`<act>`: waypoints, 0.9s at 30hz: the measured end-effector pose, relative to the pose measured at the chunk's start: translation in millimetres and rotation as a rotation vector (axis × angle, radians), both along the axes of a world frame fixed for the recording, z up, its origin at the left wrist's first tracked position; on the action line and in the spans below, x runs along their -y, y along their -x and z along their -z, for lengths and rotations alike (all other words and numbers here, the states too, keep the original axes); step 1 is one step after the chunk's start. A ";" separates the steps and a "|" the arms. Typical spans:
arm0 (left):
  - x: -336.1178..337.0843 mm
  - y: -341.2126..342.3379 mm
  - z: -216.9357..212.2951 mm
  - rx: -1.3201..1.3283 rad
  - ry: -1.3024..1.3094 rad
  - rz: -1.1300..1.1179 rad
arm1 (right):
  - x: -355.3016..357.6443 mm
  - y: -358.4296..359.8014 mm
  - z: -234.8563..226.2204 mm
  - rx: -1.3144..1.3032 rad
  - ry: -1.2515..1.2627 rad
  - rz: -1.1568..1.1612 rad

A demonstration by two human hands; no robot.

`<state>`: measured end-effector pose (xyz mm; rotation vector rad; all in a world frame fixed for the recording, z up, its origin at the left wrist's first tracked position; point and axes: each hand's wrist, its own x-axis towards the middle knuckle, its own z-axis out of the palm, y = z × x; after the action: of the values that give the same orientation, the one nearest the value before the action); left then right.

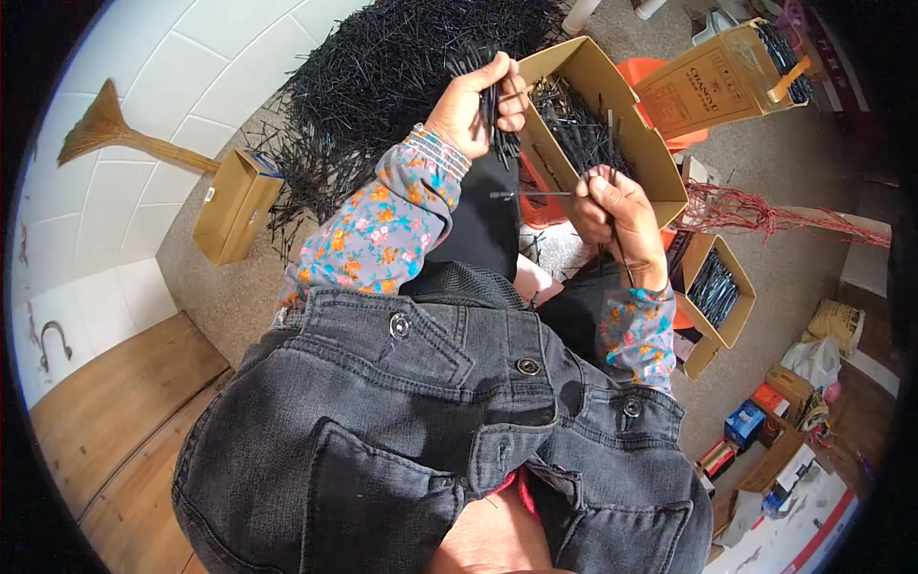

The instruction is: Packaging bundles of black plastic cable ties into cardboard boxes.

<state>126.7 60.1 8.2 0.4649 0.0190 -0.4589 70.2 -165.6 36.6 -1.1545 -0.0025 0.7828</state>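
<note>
My left hand (483,103) is closed around a bundle of thin black strips (490,115), whose ends stick out above and below the fist. To the right and a little nearer, my right hand (617,209) pinches a few more such pieces. One thin dark rod (535,194) points from its fingers toward the left and has a thicker tip. Just beyond both hands stands an open cardboard box (660,177) partly filled with loose black strips (579,124). What exactly the pieces are I cannot make out.
A large heap of black strips (368,86) covers the floor at the far left. Beside it stand a small carton (229,215) and a straw broom (143,139). On the right are another carton of strips (727,287), a printed carton (703,81) and a red wire bundle (765,215).
</note>
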 end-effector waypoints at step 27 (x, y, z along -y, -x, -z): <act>27.4 14.5 1.2 -0.189 -0.083 0.015 | 5.6 -11.5 -11.9 0.074 -0.041 0.285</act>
<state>112.2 32.6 7.0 0.5019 0.2170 -0.5173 81.7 -171.1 48.5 -1.1148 0.0829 0.4855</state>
